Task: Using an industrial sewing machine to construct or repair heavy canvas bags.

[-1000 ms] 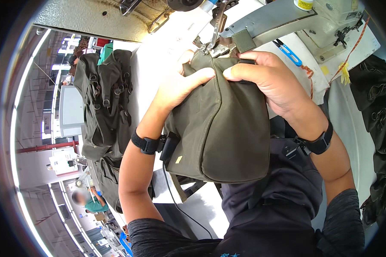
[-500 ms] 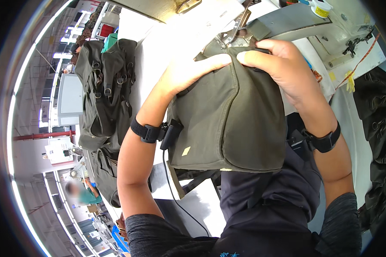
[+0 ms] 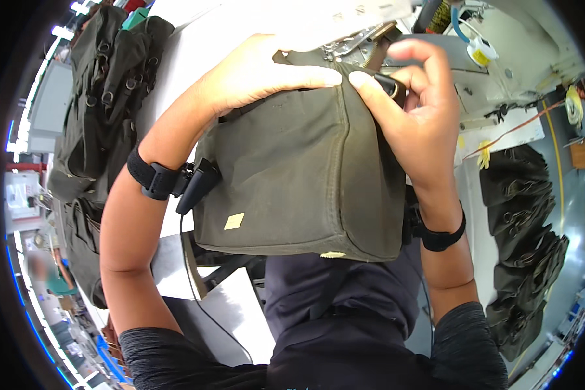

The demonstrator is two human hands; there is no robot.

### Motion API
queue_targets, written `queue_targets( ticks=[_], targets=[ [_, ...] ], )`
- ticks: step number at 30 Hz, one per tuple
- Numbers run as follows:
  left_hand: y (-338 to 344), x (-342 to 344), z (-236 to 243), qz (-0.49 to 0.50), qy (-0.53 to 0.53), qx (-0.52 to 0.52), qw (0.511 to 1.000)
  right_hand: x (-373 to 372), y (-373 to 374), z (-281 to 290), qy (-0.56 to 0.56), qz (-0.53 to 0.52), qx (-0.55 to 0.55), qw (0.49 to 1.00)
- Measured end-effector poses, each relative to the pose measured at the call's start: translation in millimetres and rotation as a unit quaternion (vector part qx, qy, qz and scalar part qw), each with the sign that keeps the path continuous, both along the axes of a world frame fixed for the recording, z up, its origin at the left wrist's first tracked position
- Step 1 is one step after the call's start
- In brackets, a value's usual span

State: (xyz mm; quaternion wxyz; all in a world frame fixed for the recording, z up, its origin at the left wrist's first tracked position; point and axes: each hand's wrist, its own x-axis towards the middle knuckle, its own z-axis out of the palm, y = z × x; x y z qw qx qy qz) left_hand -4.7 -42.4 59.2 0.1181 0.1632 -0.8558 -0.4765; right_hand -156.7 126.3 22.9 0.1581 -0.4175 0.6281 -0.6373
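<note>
An olive canvas bag with a long curved seam and a small pale yellow patch fills the middle, its top under the metal foot of a sewing machine. My left hand is closed on the bag's upper left edge, its thumb stretched along the top toward the seam. My right hand holds the upper right, thumb pressing beside the seam, index finger raised and bent, other fingers curled near a dark strap with a metal ring. Both wrists wear black bands with devices.
Piles of olive bags lie at left, and more bags at right. The machine body with a small white bottle spans the upper right. A person in teal sits far left. A black cable hangs by my left arm.
My view has turned, showing more of the right side. Both hands have moved apart slightly at the wrists as the bag turned broader side up. My right index finger has lifted off the bag.
</note>
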Motion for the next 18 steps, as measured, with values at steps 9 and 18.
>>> queue_targets(
  ticks=[9,18],
  targets=[
    [-10,-4,2,-0.048,0.017,-0.067,0.996,-10,-9,3,-0.149,0.145,0.010,0.978],
    [-10,-2,-1,0.000,-0.065,0.019,0.998,-15,-13,16,0.092,0.096,0.037,0.990]
  ],
)
